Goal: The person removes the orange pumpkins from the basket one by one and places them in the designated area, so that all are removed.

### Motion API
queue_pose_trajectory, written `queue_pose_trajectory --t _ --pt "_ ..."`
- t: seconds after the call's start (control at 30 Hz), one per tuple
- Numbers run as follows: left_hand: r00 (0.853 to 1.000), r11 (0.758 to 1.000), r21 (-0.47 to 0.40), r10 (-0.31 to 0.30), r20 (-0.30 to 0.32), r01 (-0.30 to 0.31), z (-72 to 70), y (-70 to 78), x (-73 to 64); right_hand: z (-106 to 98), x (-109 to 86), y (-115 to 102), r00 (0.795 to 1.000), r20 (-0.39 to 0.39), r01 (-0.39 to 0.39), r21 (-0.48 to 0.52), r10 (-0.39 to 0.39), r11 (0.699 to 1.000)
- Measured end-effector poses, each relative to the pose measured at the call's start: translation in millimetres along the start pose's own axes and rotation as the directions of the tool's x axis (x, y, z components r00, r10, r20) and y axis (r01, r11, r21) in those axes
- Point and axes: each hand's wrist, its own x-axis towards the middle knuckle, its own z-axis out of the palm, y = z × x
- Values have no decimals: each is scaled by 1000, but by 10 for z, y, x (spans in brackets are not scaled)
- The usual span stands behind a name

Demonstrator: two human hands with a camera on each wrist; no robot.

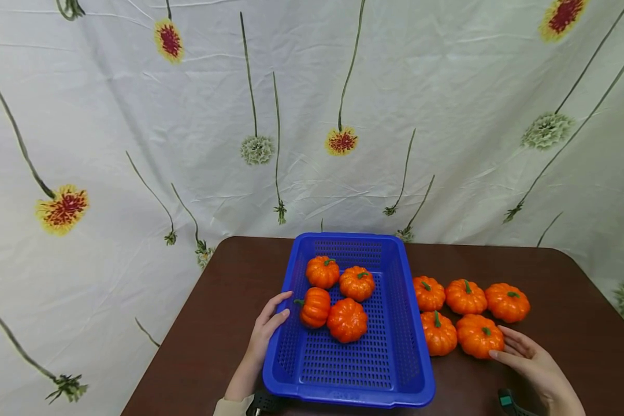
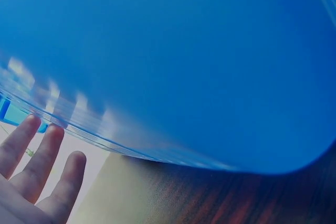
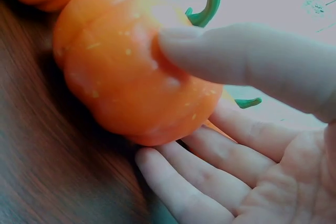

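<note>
A blue perforated plastic basket (image 1: 343, 370) holds several orange toy pumpkins (image 1: 347, 320), grouped toward its far left. My left hand (image 1: 267, 329) touches the basket's left side, fingers fairly straight; the left wrist view shows its fingertips (image 2: 55, 132) by the basket's wall (image 2: 210, 66). On the right, my right hand (image 1: 535, 367) holds the near right pumpkin (image 1: 480, 336) of a loose group on the table. In the right wrist view, the thumb (image 3: 210, 53) presses on this pumpkin (image 3: 131, 72) and the other fingers lie along its far side, their tips partly hidden.
More orange pumpkins (image 1: 465, 297) with green stems sit on the dark brown table (image 1: 203, 341), between the basket and my right hand. Behind the table hangs a pale cloth (image 1: 301, 190) printed with flowers. The table's far edge runs just behind the basket.
</note>
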Motion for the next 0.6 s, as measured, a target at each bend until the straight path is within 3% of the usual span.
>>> queue_pose_trajectory --t 0.33,0.6 --pt "1000 1000 14 2 -3 -2 2 1 6 0 -8 -39 1000 14 -14 18 14 1000" --pt "1000 1000 18 10 -3 -10 -5 -5 4 -29 -38 -50 999 -33 13 55 -12 998"
